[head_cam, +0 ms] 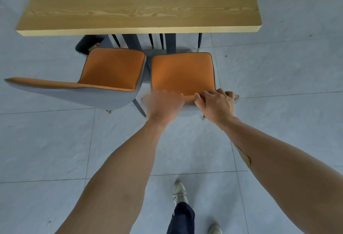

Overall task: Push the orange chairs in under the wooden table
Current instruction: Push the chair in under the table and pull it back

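Grey tiles; orange-seated, grey-backed chairs [182, 72] face table [139, 1].

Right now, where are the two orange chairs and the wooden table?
Left orange chair [113, 68], head view: middle of its orange seat.
Right orange chair [182, 72], head view: middle of its orange seat, ahead of both hands.
Wooden table [141, 5], head view: bare middle of its top.
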The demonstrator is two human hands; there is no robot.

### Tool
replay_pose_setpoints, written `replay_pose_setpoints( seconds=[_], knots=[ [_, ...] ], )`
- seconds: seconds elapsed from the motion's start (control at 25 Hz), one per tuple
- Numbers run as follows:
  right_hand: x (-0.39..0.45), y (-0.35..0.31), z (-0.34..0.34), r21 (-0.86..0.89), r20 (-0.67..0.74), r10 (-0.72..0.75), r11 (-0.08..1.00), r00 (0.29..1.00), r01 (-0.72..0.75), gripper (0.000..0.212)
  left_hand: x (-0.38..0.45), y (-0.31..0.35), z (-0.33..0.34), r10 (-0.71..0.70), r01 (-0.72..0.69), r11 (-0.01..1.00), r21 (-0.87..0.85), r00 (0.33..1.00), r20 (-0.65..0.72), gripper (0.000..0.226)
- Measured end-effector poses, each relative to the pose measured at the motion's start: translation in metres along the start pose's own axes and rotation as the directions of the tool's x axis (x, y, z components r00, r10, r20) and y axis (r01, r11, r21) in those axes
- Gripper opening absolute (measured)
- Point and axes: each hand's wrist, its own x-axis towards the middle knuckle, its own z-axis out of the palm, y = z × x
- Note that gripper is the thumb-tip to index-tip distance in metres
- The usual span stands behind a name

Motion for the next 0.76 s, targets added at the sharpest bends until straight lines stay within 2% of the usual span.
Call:
replay_pose_setpoints(
  seconds=[0.16,0.48,0.76],
  knots=[
    [0.021,0.003,-0.003,-0.026,-0.036,0.001,1.0,0.999,-0.002,0.063,0.024,0.002,-0.001,-0.005,0.005,1.0,-0.01,1.0,0.023,0.067],
    [0.022,0.014,-0.008,-0.03,0.013,0.048,0.998,0.999,-0.047,0.063,0.024,0.018,-0.001,-0.004,0.004,1.0,0.006,0.999,0.036,0.068],
    [0.02,0.004,-0.015,-0.064,0.157,0.12,0.992,0.98,-0.111,0.059,0.025,0.014,-0.003,0.017,-0.018,1.0,0.005,0.992,0.122,0.072]
  ],
)
